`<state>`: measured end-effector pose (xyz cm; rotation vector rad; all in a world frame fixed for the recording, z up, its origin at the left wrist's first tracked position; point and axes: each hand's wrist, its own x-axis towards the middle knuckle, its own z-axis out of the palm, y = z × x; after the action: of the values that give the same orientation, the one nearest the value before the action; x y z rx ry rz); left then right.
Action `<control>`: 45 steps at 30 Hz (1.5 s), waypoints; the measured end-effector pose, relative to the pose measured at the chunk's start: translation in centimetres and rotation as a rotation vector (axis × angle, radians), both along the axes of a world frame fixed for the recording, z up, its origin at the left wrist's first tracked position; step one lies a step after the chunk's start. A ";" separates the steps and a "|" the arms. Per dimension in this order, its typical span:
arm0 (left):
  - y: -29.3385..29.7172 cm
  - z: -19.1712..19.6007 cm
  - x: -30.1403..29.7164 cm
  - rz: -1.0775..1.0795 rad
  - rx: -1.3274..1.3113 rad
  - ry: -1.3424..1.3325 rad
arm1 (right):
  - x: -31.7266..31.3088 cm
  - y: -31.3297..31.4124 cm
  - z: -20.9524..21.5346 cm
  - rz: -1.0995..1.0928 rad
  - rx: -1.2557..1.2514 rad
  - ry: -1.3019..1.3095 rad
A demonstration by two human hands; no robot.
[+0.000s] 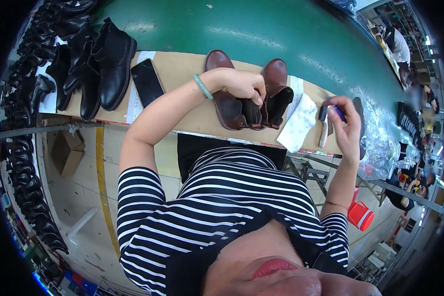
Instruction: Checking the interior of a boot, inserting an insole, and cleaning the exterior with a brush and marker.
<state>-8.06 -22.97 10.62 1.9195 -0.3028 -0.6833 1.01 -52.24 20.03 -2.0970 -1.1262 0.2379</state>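
A pair of brown ankle boots stands on the cardboard-covered table in front of me: a left boot (232, 111) and a right boot (277, 98), toes away from me. My left hand (241, 85), a green bangle on its wrist, reaches over the left boot. Its fingers are closed in a pinch at the boot's shaft opening, between the two boots. To the right, my raised right hand (348, 129) has its fingers curled around a small purple object (339, 113), mostly hidden by them. Beside that hand lies a brush (324, 126) with dark bristles and a pale handle.
A white cloth (300, 123) lies between the boots and the brush. On the left are a black phone (147, 81) and several black boots (114, 66). Clear plastic wrap (380, 148) sits at the right end. Beyond runs a green surface (182, 29); a red bucket (361, 216) stands below.
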 end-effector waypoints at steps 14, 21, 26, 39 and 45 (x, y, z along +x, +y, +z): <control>0.0 -0.5 -0.2 -0.017 -0.012 -0.033 | -4.3 9.3 -1.4 0.439 -0.387 -0.395; -0.1 -0.5 -0.3 0.015 -0.014 0.007 | -3.6 10.0 -1.7 0.421 -0.466 -0.286; -0.1 -0.8 -0.1 0.001 0.000 -0.024 | -3.4 10.4 -1.3 0.417 -0.505 -0.273; -0.1 -1.0 -0.1 0.001 -0.017 0.006 | -1.5 11.9 -0.8 0.605 -0.567 -0.291; -0.2 -1.1 -0.1 0.012 -0.014 0.023 | -1.1 12.2 -0.9 0.618 -0.549 -0.279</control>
<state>-8.19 -23.14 9.55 1.8971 -0.2806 -0.6927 -0.06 -40.00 19.08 -2.2172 -2.0564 0.6163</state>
